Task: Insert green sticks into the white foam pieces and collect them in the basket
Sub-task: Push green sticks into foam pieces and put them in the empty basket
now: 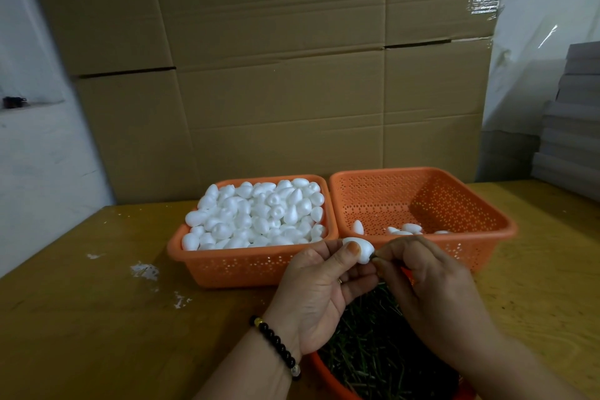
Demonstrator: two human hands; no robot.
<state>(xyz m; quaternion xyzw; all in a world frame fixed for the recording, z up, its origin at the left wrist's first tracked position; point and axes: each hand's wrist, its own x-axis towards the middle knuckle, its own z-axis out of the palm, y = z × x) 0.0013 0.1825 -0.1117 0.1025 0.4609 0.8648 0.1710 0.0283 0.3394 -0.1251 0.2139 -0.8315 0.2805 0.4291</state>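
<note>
Left hand point(319, 286): thumb and fingers curled round a white foam piece point(357, 248), held above the near basket of green sticks point(367, 357)
Right hand point(431, 289): fingertips pinched a green stick point(376, 257) against the foam's end
Right basket point(480, 237): few foam pieces lay inside

Yellow-brown wooden table point(97, 318) carries white crumbs point(145, 271) toward its left edge. Large brown flattened cardboard sheets point(276, 75) stand upright along table's far edge. Stack of grey flat boards point(574, 127) at far right corner. White wall point(32, 140) behind, left.
</note>
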